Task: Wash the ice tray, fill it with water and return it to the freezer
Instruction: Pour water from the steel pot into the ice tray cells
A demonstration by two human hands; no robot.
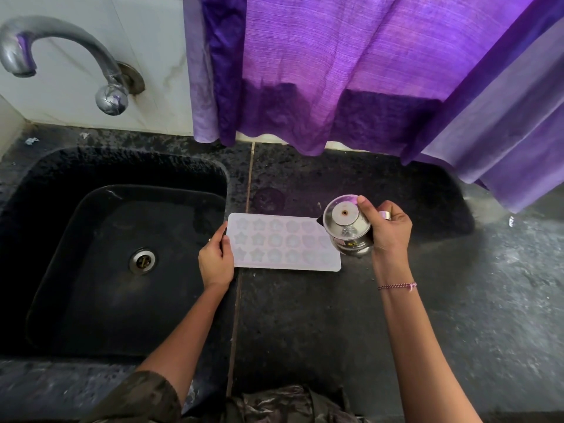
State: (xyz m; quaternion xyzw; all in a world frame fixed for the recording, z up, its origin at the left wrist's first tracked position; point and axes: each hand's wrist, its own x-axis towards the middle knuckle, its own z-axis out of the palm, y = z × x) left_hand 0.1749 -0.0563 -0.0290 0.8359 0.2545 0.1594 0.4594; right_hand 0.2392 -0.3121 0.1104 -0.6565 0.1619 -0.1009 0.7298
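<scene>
Nothing legible: the sticker on the steel jug is too blurred.

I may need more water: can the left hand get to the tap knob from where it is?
Probably yes. Only the open sink lies between the left hand and the tap knob. But that hand grips the left edge of the ice tray and must let go first.
</scene>
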